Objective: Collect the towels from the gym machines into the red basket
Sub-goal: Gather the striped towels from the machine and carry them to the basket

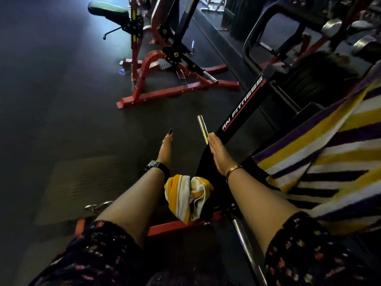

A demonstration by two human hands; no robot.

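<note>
A crumpled yellow-and-white striped towel [186, 196] lies on the low frame of a black and red machine, between my two forearms. A large purple, yellow and white striped towel [329, 162] hangs spread out at the right, close beside my right arm; what holds it up is hidden. My left hand [166, 148] reaches forward over the floor, fingers straight, holding nothing. My right hand [218, 154] is flat and extended, fingertips next to a chrome bar [202, 127] on the machine. No red basket is in view.
A black machine arm [243, 109] marked "FITNESS" slants up to the right. A red-framed machine [175, 81] stands ahead on the dark rubber floor. A long chrome bar [245, 242] runs under my right arm. More racks and weight plates crowd the upper right.
</note>
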